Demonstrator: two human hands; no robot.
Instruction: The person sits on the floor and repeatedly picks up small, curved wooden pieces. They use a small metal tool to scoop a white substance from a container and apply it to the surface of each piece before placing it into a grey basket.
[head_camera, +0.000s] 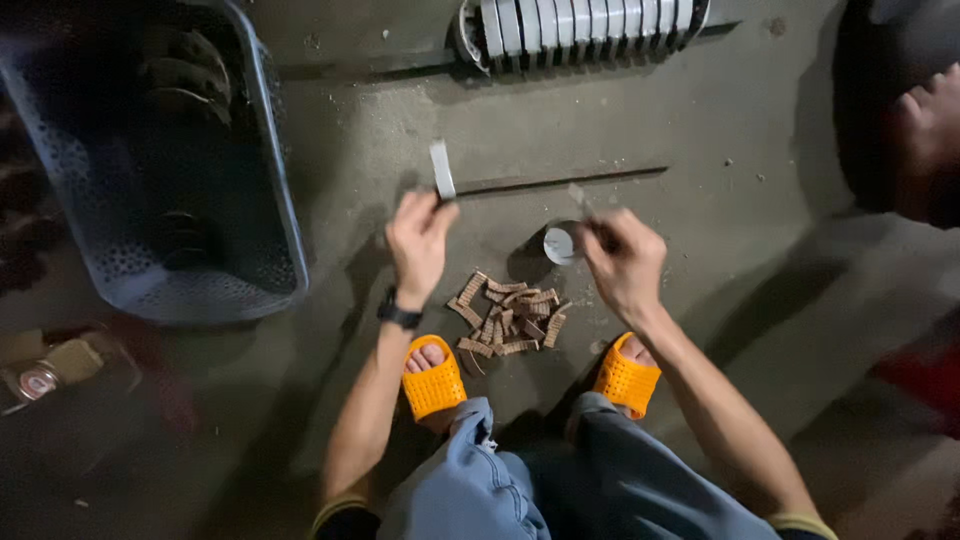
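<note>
I'm pinching a flat grey metal strip (441, 170) upright in my left hand (418, 243), while my right hand (624, 262) is gripping a thin blurred tool (583, 205) above a small white round cup (559, 244). Just below, between my orange slippers (433, 382), a pile of short brown ridged pieces (508, 318) is lying on the concrete floor (720, 210); the strip could be slipping, pinched only at its end.

basket (150, 160) left, strip pile (508, 318) btwn feet, small tin (560, 244) behind pile, slat rack (580, 30) far back

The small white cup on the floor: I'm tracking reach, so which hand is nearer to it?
Right. The right hand hovers just beside the white cup, holding a thin tool above it. The left hand is farther off to the cup's left, pinching a flat metal strip.
</note>
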